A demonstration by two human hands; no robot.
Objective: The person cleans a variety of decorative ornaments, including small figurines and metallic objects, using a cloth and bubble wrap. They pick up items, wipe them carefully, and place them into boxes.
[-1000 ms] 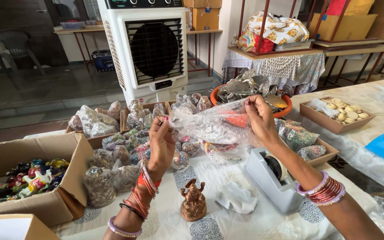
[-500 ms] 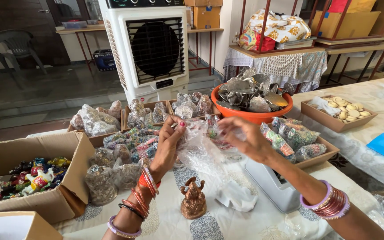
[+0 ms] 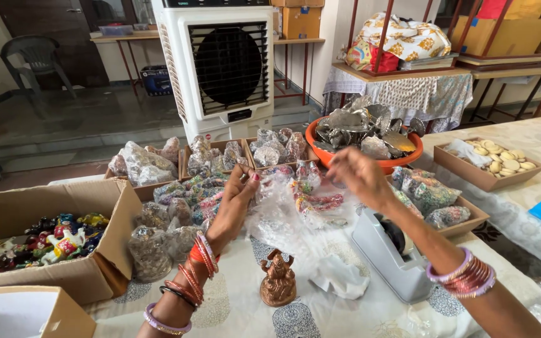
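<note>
We've dropped the clear bag (image 3: 289,213) from stretched flat to slack above the bronze idol (image 3: 278,279); left hand (image 3: 238,199) and right hand (image 3: 357,176) pinch its mouth, likely opening it.

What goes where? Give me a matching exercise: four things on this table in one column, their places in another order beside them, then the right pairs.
Things:
1. small brown statue
2. tape dispenser
3. orange bowl
4. clear plastic bag

Places:
A. held up between the left hand and the right hand
B. in front of the white air cooler, full of silvery pieces
C. under the right forearm
D. standing on the tablecloth below the bag

Pairs: 1-D, 2-C, 3-B, 4-A
</note>
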